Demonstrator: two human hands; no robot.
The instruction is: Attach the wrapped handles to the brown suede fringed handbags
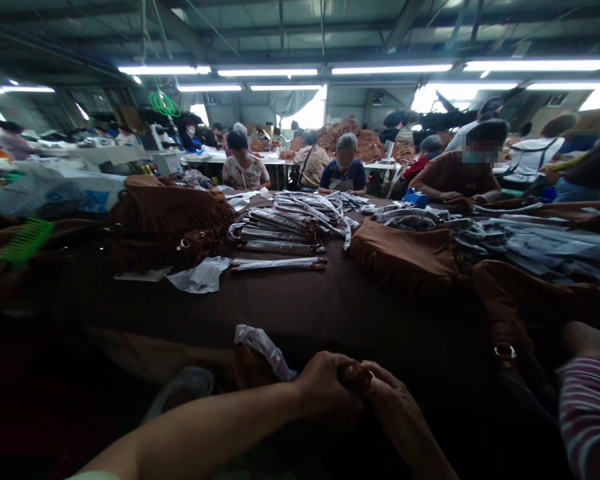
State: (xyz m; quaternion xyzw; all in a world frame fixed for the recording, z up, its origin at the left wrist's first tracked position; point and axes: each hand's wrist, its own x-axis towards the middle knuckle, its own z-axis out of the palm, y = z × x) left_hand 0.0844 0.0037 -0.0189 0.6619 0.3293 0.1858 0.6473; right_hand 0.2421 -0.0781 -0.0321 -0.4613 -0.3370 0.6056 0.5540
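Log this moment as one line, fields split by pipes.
left hand: grips brown piece | right hand: fingers at metal ring | table: wrapped straps, fringed brown bag | nearby: another person's striped sleeve

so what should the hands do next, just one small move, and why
Probably hold the brown piece steady in the left hand and turn the small metal fitting slightly with the right hand to check its seating: the left fingers are closed on the piece, the fitting shows at the right fingertips, and shadow hides how the two join.
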